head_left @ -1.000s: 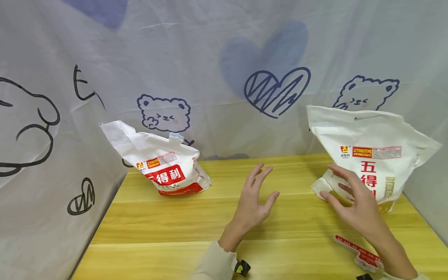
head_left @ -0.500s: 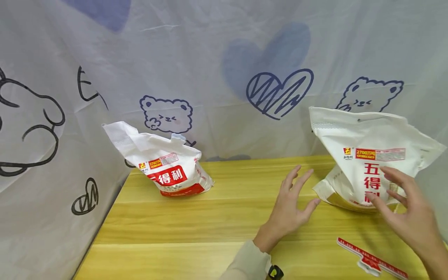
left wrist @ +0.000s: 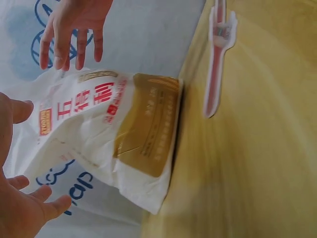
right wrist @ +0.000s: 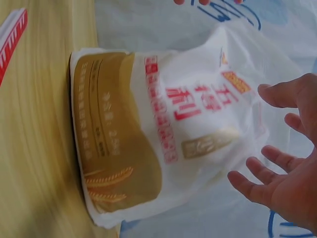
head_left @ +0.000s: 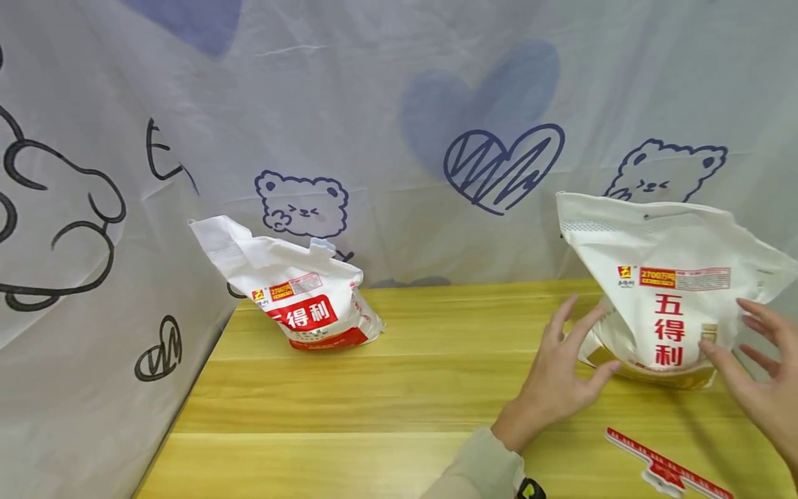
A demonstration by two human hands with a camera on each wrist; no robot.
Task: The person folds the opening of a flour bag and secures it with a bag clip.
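Observation:
A white flour bag (head_left: 670, 312) with red characters and a gold base stands upright at the right of the table in the head view. My left hand (head_left: 557, 378), fingers spread, is at the bag's left side. On the other side is my right hand (head_left: 763, 367), its fingers apart and loosely bent. Neither hand grips the bag; whether any fingertip touches it I cannot tell. In the right wrist view the gold lower part of the bag (right wrist: 119, 134) faces the camera. A red and white sealing clip (head_left: 666, 471) lies on the table in front of the bag.
A second white flour bag (head_left: 305, 294) with a red label leans at the back left of the wooden table (head_left: 349, 402). Pale fabric walls (head_left: 374, 173) with bear and heart drawings enclose the back and sides.
Both hands have moved right, and now stand on either side of the right-hand flour bag. The clip, partly covered by the right arm before, shows more fully. The bags stay put.

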